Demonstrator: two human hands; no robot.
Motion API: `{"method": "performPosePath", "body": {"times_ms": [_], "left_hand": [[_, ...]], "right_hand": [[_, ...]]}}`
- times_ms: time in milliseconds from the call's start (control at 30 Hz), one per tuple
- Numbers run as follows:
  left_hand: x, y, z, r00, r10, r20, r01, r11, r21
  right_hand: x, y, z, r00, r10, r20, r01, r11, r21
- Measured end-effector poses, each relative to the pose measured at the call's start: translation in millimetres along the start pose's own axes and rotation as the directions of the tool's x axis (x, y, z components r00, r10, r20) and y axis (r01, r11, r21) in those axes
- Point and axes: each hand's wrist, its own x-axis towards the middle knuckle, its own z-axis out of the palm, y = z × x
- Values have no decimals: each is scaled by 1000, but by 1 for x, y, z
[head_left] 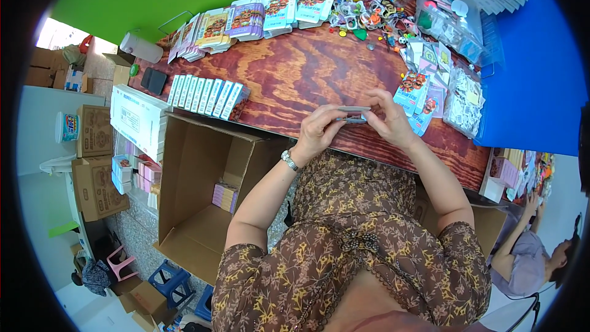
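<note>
Close to the table's front edge, my left hand [317, 129] and my right hand [393, 124] grip a small thin carton [353, 109] between them. It is seen edge-on, and its end seems to gape; what lies inside cannot be made out. My left fingers and thumb pinch one side, my right thumb and fingers the other. Beside my right hand lie flat blue printed cartons [410, 95]. A row of upright filled small boxes [206, 95] stands on the table left of my hands.
Fanned stacks of flat cartons [249, 17] line the table's far side. Loose colourful trinkets [369, 18] are heaped near clear bins [452, 31]. A bag of white packets [464, 101] lies at right. An open cardboard box [203, 178] sits below the table edge; a co-worker [528, 258] is at far right.
</note>
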Motion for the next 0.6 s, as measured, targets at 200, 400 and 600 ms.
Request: {"method": "performPosePath", "body": {"times_ms": [200, 400, 600], "left_hand": [[-4, -2, 2, 997, -75, -11, 74, 994, -75], [-6, -2, 2, 991, -137, 13, 137, 984, -115], [-11, -10, 4, 986, -160, 51, 167, 970, -176]], "right_hand": [[17, -25, -13, 944, -288, 162, 321, 916, -241], [23, -32, -20, 963, -129, 238, 166, 976, -144], [16, -39, -7, 982, -93, 167, 125, 974, -191]]}}
